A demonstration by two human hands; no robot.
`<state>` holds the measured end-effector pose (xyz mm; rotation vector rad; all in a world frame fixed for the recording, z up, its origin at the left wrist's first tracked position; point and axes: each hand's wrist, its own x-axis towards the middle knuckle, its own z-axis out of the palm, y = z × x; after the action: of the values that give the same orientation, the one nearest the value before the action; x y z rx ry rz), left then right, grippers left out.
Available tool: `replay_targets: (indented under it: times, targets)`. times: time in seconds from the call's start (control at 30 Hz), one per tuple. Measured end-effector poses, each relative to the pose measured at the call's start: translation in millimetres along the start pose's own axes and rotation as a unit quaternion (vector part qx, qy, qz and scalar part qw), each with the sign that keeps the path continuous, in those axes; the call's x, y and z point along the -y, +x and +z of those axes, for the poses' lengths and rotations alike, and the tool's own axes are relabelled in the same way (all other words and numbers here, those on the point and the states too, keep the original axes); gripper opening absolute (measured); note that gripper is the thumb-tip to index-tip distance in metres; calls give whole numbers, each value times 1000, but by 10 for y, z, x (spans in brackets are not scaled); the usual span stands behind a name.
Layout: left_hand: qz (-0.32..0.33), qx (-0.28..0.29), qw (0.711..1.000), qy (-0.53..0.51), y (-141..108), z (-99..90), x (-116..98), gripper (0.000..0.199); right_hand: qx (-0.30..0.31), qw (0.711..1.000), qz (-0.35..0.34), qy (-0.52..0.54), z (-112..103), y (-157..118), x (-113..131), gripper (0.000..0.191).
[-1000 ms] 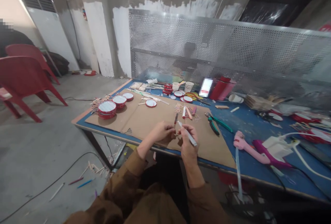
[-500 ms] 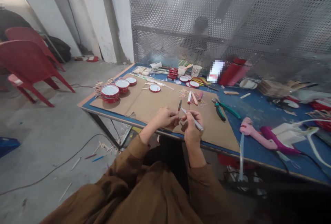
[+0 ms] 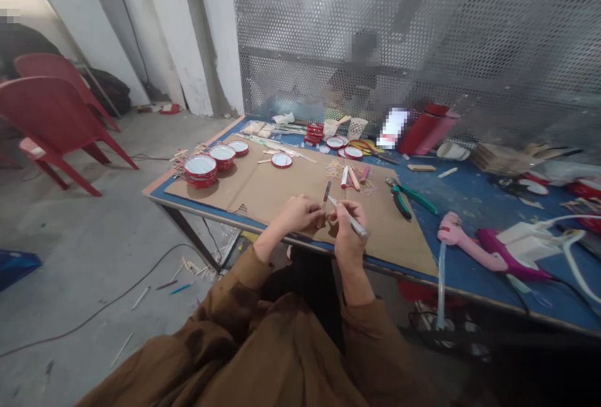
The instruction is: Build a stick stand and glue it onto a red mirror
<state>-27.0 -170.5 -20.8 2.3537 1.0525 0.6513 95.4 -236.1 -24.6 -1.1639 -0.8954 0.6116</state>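
Note:
My left hand is closed on a small flat stick that points up from its fingertips, dark toward its upper end. In my right hand is a white pen-like tool, gripped like a pencil with its thin tip beside the stick. Both hands are close together over the front part of the brown cardboard. Beyond them lie a white tube and a pinkish one among thin coloured rubber bands. Whether the tool's tip touches the stick is too small to tell.
Stacked red-rimmed round tins stand at the left, with a single one farther back. Green-handled pliers and a pink glue gun lie on the right. A phone leans near the perforated metal panel.
The white tool in my right hand has tilted slightly, its rear end shifting a little left and up. My left hand and the stick have hardly moved. The camera view has shifted slightly.

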Motion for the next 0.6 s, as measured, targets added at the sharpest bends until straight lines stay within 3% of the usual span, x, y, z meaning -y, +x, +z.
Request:
replay_targets:
  times: [0.37, 0.6]
  targets:
    - [-9, 18, 998, -60, -23, -33, -50, 32, -7, 1000, -6, -7, -7, 4, -7, 25]
    - [6, 21, 999, -38, -16, -16, -17, 33, 0, 1000, -1, 5, -11, -20, 9, 25]
